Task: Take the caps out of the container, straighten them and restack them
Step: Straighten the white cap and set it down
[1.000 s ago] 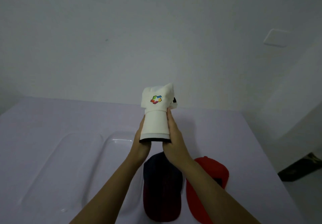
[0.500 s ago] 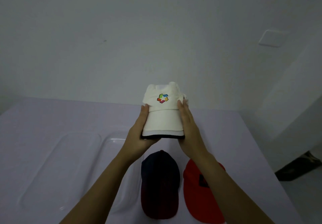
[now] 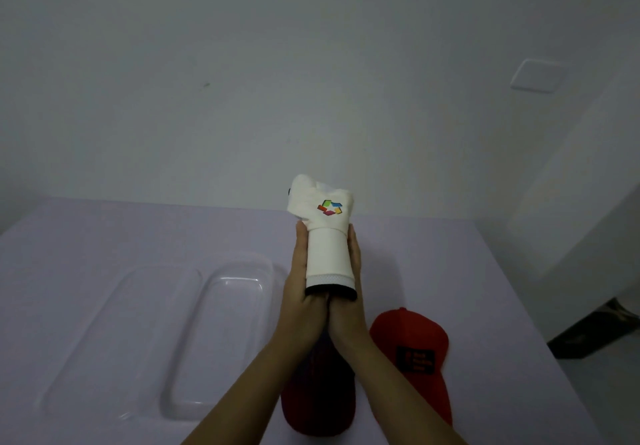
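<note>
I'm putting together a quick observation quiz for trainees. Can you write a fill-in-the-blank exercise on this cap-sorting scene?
1. Both hands, the left hand and the right hand, hold the ____ cap above the table.
2. The cap with a black patch lying right of the forearms is ____.
3. The clear container sits to the ____ of the arms.
4. The held cap's brim is squeezed into a narrow curve by ____ hands.

Missing words: white; red; left; both
</note>
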Demonstrator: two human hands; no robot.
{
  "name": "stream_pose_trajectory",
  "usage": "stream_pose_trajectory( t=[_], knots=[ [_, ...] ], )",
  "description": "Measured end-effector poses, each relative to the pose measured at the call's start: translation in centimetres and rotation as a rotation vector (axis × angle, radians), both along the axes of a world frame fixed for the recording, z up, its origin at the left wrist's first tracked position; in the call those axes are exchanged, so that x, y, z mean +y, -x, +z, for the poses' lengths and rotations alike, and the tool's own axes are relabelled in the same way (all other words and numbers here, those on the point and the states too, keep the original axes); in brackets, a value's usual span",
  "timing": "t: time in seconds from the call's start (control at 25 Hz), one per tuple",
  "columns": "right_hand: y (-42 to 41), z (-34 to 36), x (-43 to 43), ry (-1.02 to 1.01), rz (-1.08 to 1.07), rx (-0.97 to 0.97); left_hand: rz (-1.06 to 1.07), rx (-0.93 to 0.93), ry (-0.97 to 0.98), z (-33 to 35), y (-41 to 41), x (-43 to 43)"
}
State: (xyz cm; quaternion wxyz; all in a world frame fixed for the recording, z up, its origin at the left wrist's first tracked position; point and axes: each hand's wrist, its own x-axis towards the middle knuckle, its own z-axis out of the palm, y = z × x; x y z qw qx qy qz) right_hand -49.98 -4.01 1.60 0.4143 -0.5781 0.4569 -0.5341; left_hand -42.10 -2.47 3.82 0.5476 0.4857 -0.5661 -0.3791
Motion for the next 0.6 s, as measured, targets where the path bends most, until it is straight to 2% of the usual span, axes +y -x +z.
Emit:
stream_pose_trajectory(
  t=[0.08,0.24,0.32,0.4,0.44,0.52,0.6],
  knots=[
    [0.4,0.8,-0.5,0.089,0.026,-0.031,-0.020,0.021,0.067,0.0,-0.6,0.0],
    [1.0,1.5,-0.1,0.323,-0.004,0.129,0.023,0.101,0.098,0.0,-0.8,-0.2],
    [2.5,0.8,-0.1,0.372,0.068,0.163,-0.006,-0.110,0.127,0.0,-2.1,0.1],
    [4.1,0.3,-0.6,0.299,0.078,0.207,-0.213,-0.350,0.124,-0.1,-4.9,0.0],
    [4.8,0.1,-0.9,0.279,0.046,0.251,-0.347,-0.407,0.104,0.3,-6.3,-0.2],
    [5.3,0.1,-1.1,0.297,0.040,0.315,-0.443,-0.389,0.115,1.7,-8.1,-1.3],
    [5.2,-0.2,-0.7,0.321,0.154,0.344,-0.249,-0.256,0.130,3.7,-8.6,-3.3]
  ],
)
